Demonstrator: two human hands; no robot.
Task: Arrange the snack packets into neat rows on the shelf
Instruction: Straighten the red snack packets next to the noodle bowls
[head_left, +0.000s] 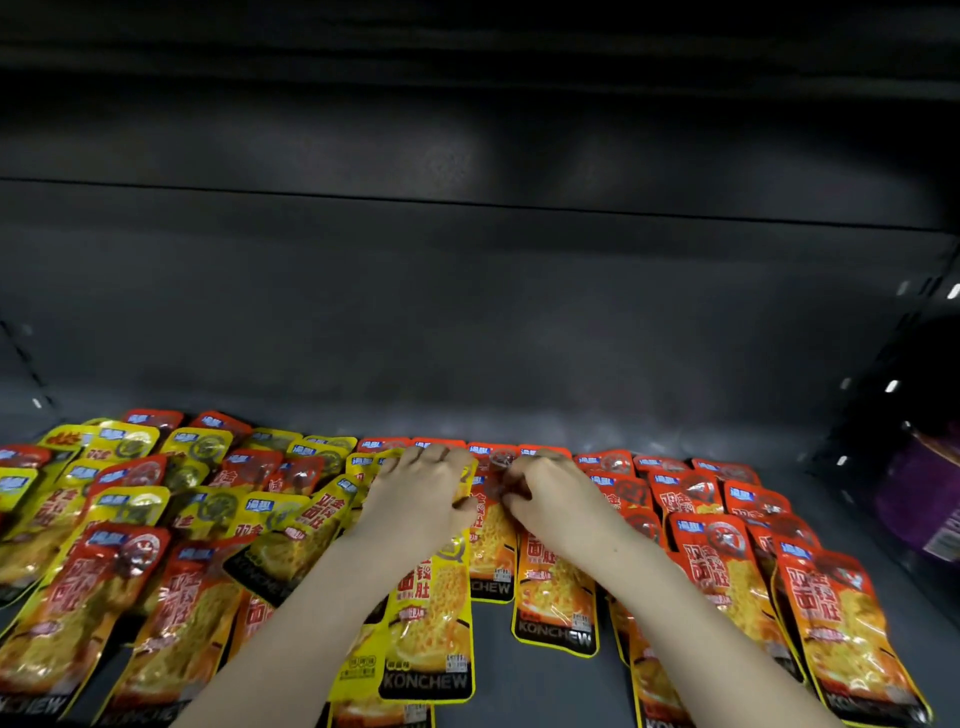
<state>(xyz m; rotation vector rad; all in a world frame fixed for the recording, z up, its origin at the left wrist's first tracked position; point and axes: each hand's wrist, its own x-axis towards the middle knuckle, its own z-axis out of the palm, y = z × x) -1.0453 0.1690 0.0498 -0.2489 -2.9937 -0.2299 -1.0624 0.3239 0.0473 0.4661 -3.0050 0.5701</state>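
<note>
Several red and yellow snack packets cover the dark shelf (519, 374). Mixed, skewed ones lie on the left, such as a red packet (88, 603) and a tilted yellow one (298, 535). Straighter red packets (722, 566) sit in rows on the right. My left hand (421, 499) rests with curled fingers on a yellow packet (434, 623) in the middle. My right hand (553, 499) pinches the top of a red packet (491, 545) beside it. The two hands almost touch.
The back half of the shelf is bare grey metal below a dark back panel. A purple package (919, 493) stands beyond the right shelf upright. Slotted uprights flank both sides. Packets reach the front edge at the bottom.
</note>
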